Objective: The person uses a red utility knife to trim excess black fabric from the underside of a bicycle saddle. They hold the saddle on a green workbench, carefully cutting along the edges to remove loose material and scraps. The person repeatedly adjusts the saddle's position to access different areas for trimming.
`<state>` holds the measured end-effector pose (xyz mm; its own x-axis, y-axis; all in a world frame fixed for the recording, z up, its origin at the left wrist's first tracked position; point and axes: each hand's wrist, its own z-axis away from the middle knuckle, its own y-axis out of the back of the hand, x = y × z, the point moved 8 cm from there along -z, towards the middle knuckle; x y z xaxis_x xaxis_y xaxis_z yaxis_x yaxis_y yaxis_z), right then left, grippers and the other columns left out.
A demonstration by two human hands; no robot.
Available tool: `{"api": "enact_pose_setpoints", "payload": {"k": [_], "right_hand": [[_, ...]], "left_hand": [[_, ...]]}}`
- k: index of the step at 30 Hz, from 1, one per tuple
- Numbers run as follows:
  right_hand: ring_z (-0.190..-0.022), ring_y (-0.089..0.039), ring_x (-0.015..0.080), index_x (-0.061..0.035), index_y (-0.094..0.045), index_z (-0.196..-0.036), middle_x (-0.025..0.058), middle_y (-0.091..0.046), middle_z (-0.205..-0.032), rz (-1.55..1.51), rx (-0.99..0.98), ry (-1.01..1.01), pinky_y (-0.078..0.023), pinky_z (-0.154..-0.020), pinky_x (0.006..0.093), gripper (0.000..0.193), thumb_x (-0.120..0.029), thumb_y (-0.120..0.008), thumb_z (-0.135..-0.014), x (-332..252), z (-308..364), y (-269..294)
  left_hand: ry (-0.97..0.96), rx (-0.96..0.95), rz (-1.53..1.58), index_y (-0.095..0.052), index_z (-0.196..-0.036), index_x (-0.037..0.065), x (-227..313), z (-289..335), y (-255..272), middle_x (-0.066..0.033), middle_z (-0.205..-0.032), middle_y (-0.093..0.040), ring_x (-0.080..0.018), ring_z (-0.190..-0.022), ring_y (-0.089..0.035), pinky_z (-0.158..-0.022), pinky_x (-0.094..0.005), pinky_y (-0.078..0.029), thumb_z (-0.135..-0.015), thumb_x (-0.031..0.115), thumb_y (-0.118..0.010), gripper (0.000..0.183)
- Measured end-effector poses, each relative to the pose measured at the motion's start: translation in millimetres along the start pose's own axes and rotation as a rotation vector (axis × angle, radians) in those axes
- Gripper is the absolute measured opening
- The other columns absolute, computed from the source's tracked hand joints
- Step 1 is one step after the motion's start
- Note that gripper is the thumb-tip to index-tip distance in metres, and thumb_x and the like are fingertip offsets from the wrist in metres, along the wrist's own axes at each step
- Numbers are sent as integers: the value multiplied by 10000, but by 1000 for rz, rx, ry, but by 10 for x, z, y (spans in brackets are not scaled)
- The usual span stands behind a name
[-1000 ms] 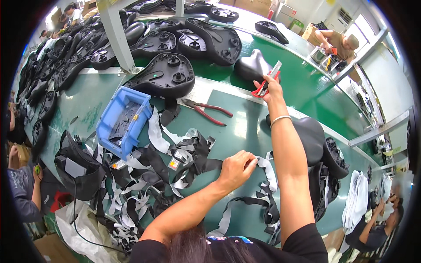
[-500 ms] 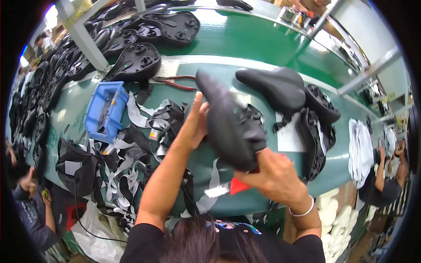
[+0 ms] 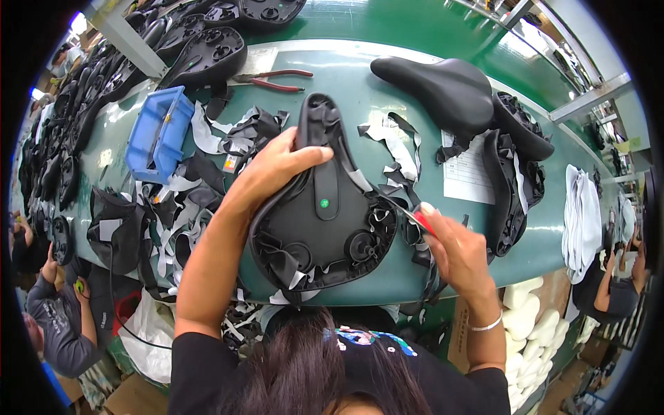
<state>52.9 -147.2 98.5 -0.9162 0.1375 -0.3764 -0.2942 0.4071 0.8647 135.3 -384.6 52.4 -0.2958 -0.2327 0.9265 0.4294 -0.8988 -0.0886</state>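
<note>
A black bicycle saddle point(image 3: 325, 238) lies underside up in front of me, its narrow nose pointing away. Its cover material is folded over the rim in crumpled edges, and a green dot marks the base. My left hand point(image 3: 287, 162) clasps the saddle's left side near the nose, thumb on top. Closed round a red-handled knife point(image 3: 423, 223), my right hand point(image 3: 458, 252) is at the saddle's right side. The thin blade reaches the loose cover edge there; whether it touches is hard to tell. Black and white scraps point(image 3: 404, 155) lie just beyond.
A blue bin point(image 3: 158, 138) stands at the left, with red-handled pliers point(image 3: 277, 79) farther back. Cover scraps point(image 3: 187, 214) and a black bag point(image 3: 114, 225) lie at left. More saddles point(image 3: 449, 93) rest at right on a paper sheet point(image 3: 465, 173). Co-workers sit at both sides.
The saddle has turned from a tilted, raised position to lying underside up. My left hand has shifted onto its nose side; my right hand has moved the knife to its right edge.
</note>
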Motion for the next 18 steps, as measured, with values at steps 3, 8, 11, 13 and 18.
{"api": "enact_pose_setpoints", "payload": {"k": [3, 8, 11, 13, 18], "right_hand": [[-569, -529, 265, -222, -453, -1385, 84, -521, -736, 205, -175, 163, -450, -495, 378, 626, -79, -597, -793, -31, -241, -55], [-525, -524, 315, -177, -345, -1444, 127, -505, -710, 124, -322, -108, -441, -477, 418, 705, -37, -623, -810, -11, 203, -323], [-543, -541, 357, -118, -286, -1459, 153, -540, -716, 77, -261, -289, -442, -489, 451, 711, -36, -612, -833, -202, 490, -514], [-572, -561, 388, -79, -254, -1460, 182, -563, -719, 15, -275, -396, -448, -510, 472, 703, -45, -601, -849, -393, 650, -541], [-757, -645, 403, -64, -346, -1402, 274, -636, -919, -199, -215, -519, -524, -663, 433, 547, -70, -554, -897, -531, 836, -362]], "left_hand": [[1, 4, -198, -543, -1125, -31, 197, -42, -95, -78, -906, -621, -122, -720, -601, -645, -251, -504, -804, 241, -635, 431], [19, 126, -265, -557, -1020, -28, -11, -94, 119, -59, -862, -596, -105, -713, -562, -644, -247, -466, -795, 232, -614, 349], [-31, 227, -212, -553, -976, -21, -87, 127, 155, -31, -811, -572, -94, -676, -529, -629, -241, -448, -790, 223, -599, 311], [-36, 335, -109, -543, -980, -17, -242, 294, 214, -29, -804, -558, -90, -655, -519, -622, -235, -450, -794, 209, -595, 297], [-64, 455, 75, -517, -1084, -59, -440, 625, 310, -79, -936, -581, -138, -809, -547, -726, -276, -461, -783, 255, -656, 457]]}}
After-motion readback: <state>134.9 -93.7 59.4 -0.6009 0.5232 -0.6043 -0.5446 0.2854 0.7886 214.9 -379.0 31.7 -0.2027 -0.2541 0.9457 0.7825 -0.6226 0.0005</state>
